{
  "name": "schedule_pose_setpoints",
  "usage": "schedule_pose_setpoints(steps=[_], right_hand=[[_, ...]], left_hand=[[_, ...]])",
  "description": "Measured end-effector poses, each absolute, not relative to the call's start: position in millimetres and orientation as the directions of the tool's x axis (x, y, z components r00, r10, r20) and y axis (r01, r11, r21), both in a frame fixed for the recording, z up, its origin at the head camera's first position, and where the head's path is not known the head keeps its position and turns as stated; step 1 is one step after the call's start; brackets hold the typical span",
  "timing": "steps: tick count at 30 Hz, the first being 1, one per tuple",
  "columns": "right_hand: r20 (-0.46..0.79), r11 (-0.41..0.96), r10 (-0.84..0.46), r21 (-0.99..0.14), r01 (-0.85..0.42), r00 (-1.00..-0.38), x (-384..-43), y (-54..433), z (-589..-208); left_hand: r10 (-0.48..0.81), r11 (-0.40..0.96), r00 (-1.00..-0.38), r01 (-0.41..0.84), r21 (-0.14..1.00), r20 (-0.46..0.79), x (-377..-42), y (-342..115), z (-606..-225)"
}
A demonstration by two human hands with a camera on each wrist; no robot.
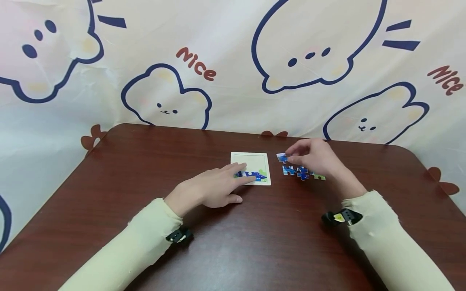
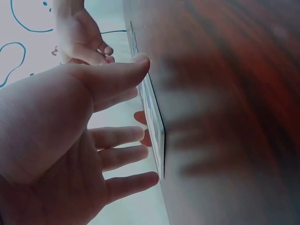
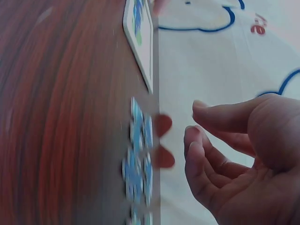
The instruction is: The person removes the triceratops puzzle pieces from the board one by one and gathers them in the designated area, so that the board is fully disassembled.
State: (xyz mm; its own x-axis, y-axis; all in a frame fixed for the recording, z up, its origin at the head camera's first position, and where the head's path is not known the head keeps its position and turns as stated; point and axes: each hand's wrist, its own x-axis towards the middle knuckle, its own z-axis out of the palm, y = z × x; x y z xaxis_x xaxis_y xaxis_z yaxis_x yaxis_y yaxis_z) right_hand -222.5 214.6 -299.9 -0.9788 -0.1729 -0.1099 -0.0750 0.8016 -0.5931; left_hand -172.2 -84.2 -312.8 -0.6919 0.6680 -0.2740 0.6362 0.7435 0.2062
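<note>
My left hand (image 1: 214, 188) lies over a white square puzzle tray (image 1: 251, 157), its fingers stretched out and their tips at the tray in the left wrist view. Fitted blue puzzle pieces (image 1: 259, 176) show along the tray's near side, partly hidden by those fingers. To the right, my right hand (image 1: 314, 155) hovers above loose jigsaw pieces with its fingers bent. Nothing shows in the gap between thumb and fingertips in the right wrist view. Nearest to these fingertips is a blue piece (image 1: 281, 157). Other loose pieces (image 1: 289, 170) lie just below the hand, some partly covered by it.
The brown wooden table (image 1: 233, 238) carries the tray and pieces near its far side. A pale cloth (image 1: 233, 101) with cartoon outlines hangs behind the table's back edge. Both wrists wear black straps (image 1: 351, 217) over pale sleeves.
</note>
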Motion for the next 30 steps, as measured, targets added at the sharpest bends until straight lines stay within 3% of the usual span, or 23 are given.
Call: schedule_pose_setpoints(steps=[20, 30], right_hand=[[-0.159, 0.686, -0.42, -0.7, -0.198, -0.894, -220.0, 118.9, -324.0], [-0.22, 0.692, -0.418, -0.706, -0.152, -0.881, -222.9, 109.3, -332.9]], left_hand=[[0.671, 0.741, -0.692, 0.635, 0.22, -0.265, -162.0, -120.2, -319.4], [0.658, 0.753, -0.693, 0.611, 0.245, -0.294, -164.6, -118.6, -318.3]])
